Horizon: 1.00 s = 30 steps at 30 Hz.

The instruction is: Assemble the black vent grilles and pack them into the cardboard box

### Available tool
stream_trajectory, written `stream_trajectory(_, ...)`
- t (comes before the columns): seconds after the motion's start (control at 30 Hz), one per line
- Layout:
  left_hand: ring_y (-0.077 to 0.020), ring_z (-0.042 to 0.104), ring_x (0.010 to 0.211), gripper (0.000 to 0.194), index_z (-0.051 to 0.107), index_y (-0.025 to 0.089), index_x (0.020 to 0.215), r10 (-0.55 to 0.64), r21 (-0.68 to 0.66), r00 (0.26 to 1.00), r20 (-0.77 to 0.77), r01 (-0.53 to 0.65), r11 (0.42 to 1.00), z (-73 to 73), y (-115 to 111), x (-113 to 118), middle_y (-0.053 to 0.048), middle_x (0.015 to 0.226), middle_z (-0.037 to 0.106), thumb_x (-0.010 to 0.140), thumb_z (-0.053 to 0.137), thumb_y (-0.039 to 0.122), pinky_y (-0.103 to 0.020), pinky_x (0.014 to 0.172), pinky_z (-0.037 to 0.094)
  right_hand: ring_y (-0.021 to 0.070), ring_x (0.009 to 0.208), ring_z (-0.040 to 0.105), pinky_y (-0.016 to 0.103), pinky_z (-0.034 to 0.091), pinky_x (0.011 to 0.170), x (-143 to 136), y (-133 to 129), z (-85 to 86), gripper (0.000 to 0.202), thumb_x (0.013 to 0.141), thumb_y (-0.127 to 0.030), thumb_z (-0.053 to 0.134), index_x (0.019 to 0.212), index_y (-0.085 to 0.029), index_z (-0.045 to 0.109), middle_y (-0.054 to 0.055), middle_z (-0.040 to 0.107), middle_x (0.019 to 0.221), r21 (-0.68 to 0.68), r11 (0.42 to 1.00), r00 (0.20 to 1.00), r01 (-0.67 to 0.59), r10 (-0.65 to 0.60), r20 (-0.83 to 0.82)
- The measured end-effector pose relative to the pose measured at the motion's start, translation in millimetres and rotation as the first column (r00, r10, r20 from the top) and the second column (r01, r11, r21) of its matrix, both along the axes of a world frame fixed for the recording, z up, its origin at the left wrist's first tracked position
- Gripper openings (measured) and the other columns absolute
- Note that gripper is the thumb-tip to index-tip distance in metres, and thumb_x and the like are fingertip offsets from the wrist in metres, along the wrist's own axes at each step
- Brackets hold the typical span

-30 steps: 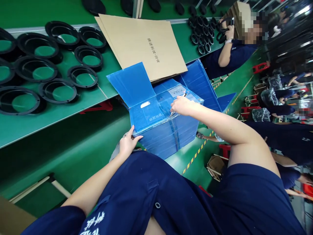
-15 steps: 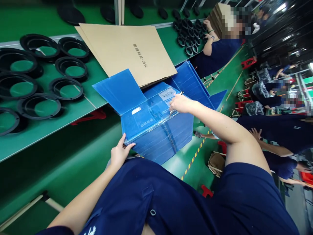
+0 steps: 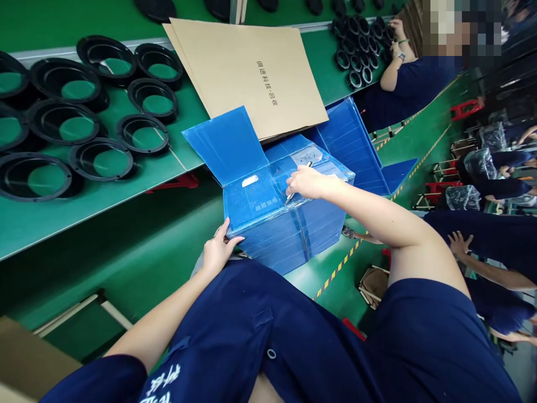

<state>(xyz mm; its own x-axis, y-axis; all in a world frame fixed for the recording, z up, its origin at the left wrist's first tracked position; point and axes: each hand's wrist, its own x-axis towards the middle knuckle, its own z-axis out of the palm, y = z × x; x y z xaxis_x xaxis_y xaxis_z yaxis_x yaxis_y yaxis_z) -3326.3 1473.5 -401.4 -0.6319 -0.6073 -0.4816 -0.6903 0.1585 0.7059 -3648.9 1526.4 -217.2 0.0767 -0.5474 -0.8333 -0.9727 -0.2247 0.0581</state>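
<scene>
A blue corrugated plastic box (image 3: 272, 240) stands close in front of my body, tilted in the view. One blue flap (image 3: 229, 143) sticks up at its left end, and clear tape runs along its near top edge. My left hand (image 3: 218, 246) pinches the box's near left corner, thumb on the side wall and fingers at the edge. In my closed right hand (image 3: 308, 182) is a slim utility knife (image 3: 289, 198), its thin tip down at the taped edge. A pale label (image 3: 308, 155) lies on the top, just beyond that hand.
Flat brown cardboard sheets (image 3: 247, 73) lean over the green bench (image 3: 184, 148) behind the box. Several black rings (image 3: 142, 134) lie on the bench at left. Another open blue box (image 3: 348, 148) stands at right. A co-worker (image 3: 413, 78) handles rings farther along; red stools (image 3: 467, 109) stand on the floor.
My right hand has drawn the knife a little leftward along the box's taped edge. My left hand keeps its corner grip. The whole view has shifted, so the scene sits farther right.
</scene>
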Motion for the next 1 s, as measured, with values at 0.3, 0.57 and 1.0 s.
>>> stream_trajectory(0.3, -0.0223, 0.073, 0.076, 0.075, 0.054, 0.025, 0.149, -0.006, -0.017, 1.000, 0.016, 0.007, 1.000, -0.8, 0.9, 0.0, -0.001, 0.077, 0.075, 0.082, 0.080, 0.046, -0.030, 0.079, 0.056, 0.0211, 0.097, 0.064, 0.036, 0.030, 0.086, -16.3, -7.4, -4.4, 0.036, 0.084, -0.008, 0.055, 0.105, -0.026, 0.079, 0.006, 0.076, 0.108, 0.091, 0.995, 0.999, -0.049, 0.049, -0.008)
stream_trajectory(0.57, -0.0235, 0.075, 0.081, 0.076, 0.054, 0.023, 0.149, -0.013, -0.027, 0.999, 0.047, 0.014, 1.000, 0.1, -1.6, -1.3, 0.000, 0.079, 0.076, 0.081, 0.081, 0.043, -0.032, 0.082, 0.058, 0.0184, 0.101, 0.067, 0.034, 0.033, 0.086, -32.2, -0.9, 1.3, 0.042, 0.085, -0.006, 0.056, 0.115, -0.027, 0.077, 0.005, 0.075, 0.118, 0.135, 0.991, 0.997, -0.018, 0.028, -0.068)
stream_trajectory(1.0, -0.0272, 0.076, 0.088, 0.077, 0.053, 0.025, 0.151, -0.018, -0.013, 0.994, 0.105, 0.019, 1.000, -0.7, -9.9, -1.9, 0.000, 0.079, 0.077, 0.081, 0.077, 0.049, -0.034, 0.084, 0.059, 0.0201, 0.095, 0.065, 0.037, 0.037, 0.089, -126.3, 61.1, 36.0, 0.024, 0.094, -0.014, 0.055, 0.083, -0.018, 0.077, 0.006, 0.074, 0.089, -0.101, 0.994, 0.971, 0.043, -0.065, -0.228)
